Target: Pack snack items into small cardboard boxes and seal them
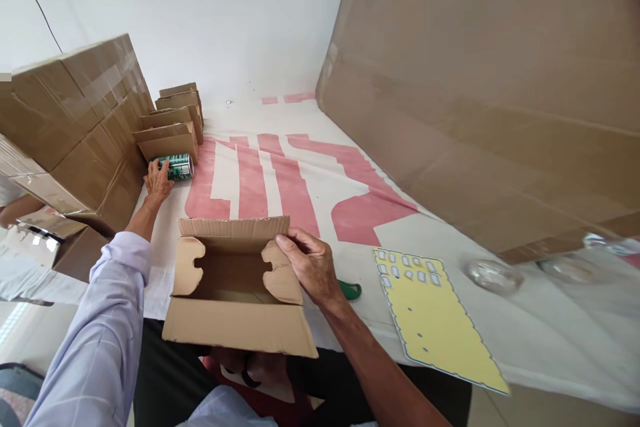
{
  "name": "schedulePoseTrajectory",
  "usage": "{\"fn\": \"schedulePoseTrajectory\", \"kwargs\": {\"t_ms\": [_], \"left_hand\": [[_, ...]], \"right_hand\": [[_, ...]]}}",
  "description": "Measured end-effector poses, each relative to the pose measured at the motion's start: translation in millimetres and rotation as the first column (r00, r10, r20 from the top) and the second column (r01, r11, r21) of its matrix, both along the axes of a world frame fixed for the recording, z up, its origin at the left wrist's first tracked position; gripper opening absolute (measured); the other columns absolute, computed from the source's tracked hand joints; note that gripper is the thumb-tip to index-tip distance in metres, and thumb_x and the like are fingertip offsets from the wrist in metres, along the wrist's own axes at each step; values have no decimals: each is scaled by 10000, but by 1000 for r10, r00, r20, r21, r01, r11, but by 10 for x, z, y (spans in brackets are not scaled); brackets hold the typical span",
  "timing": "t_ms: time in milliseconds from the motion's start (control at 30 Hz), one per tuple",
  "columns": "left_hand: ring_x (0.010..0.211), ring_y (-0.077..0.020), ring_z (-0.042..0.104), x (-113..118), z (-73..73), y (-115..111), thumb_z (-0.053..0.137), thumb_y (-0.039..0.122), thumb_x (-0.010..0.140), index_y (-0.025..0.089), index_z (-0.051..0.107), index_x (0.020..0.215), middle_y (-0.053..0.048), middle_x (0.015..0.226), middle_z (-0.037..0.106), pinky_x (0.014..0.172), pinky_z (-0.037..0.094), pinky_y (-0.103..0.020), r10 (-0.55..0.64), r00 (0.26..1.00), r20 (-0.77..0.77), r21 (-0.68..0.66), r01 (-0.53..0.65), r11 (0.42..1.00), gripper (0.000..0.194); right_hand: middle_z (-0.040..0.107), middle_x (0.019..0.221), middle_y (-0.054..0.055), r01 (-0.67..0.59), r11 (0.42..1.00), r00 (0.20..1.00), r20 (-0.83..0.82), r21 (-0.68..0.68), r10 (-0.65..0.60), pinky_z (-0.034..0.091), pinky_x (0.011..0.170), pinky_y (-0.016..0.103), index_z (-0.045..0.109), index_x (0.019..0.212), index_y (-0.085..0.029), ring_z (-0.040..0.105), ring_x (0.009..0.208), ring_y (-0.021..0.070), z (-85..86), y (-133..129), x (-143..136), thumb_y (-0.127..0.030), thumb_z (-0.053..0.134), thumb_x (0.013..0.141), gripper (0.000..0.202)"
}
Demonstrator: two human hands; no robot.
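Observation:
My left hand (159, 178) reaches far to the left, its fingers curled over the near end of a green can (179, 167). The can lies on its side on the table, in front of a row of small cardboard pieces (167, 140). Close to me, an open cardboard box (235, 327) sits at the table's front edge with its flaps spread and nothing visible inside. My right hand (313, 263) pinches the right side flap of this box between thumb and fingers. A green object with a hole in its end (350, 289) lies partly hidden behind my right wrist.
Large taped cartons (75, 127) stand at the left, beside a smaller box (75, 247). A big cardboard sheet (480, 93) leans at the right. A yellow card with labels (440, 320) and clear plastic items (493, 275) lie on the white and red cloth (295, 193). Part of another person's arm (20, 209) shows at far left.

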State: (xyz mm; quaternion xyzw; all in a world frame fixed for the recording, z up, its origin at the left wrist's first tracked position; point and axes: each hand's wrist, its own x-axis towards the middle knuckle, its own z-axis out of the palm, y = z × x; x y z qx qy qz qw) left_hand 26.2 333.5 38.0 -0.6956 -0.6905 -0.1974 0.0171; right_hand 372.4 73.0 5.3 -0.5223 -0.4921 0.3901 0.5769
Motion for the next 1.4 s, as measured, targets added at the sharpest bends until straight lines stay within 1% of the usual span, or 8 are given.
{"fn": "schedulePoseTrajectory", "kwargs": {"t_ms": [167,300,500,667,800,967,1167,1400], "left_hand": [[1553,-388,540,-102,150,-447,743,186,892,220,643,1532,-200,1642,564,1227,550,-593,-86,995,54,42,84,996,648],[1285,-334,719,-291,203,-1204,738,346,895,229,740,1377,-142,1476,705,895,689,-426,-307,922,237,143,280,949,496],[843,-265,794,-646,106,-2515,712,493,846,228,813,935,-65,885,831,813,650,-385,-76,933,350,-183,148,972,297],[846,-288,806,-431,-79,-3063,706,596,848,245,819,847,-76,864,850,808,643,-392,-36,892,451,-310,195,931,368],[956,-316,831,-107,-223,-3029,733,674,841,243,820,959,-100,985,870,851,646,-407,-21,856,517,-249,174,953,455],[1015,-334,842,192,-275,-2718,809,582,873,232,784,973,-120,1030,868,920,625,-423,72,903,423,-245,38,969,365],[1207,-454,800,462,-168,-2420,780,709,946,241,821,876,-188,1053,876,974,595,-494,262,955,140,-337,-203,919,475],[1315,-466,746,488,-133,-2079,714,744,987,232,842,966,-223,1198,852,1077,585,-574,320,943,87,-362,-270,892,529]], "right_hand": [[598,678,-8,32,999,999,-12,20,-32,427,594,293,667,740,-232,519,651,172,-25,13,-10,-616,742,867,411],[594,689,-9,68,997,998,-4,38,-68,419,603,291,667,759,-230,519,668,170,-29,27,-20,-615,714,877,405],[480,667,-36,136,985,991,-8,106,-136,363,606,293,589,729,-239,430,668,150,-22,240,-158,-603,680,874,402],[386,658,-52,80,982,996,-40,169,-75,371,611,288,437,671,-270,415,675,144,-27,734,-561,-582,661,881,438],[614,753,10,-35,985,999,-31,166,41,536,732,323,623,783,-240,610,778,201,-21,1184,-1009,-575,619,936,368],[735,1490,174,-242,955,968,109,171,226,564,1185,478,707,1472,-192,684,1409,318,-69,1358,-1335,-484,630,1009,553],[580,1705,173,-345,899,876,436,268,207,444,1351,556,578,1667,-229,519,1617,331,-259,924,-1166,-476,610,1083,635],[735,1477,163,-241,937,717,697,251,-2,561,1221,585,754,1422,-237,661,1411,344,-544,182,-351,-325,612,1080,381]]}}
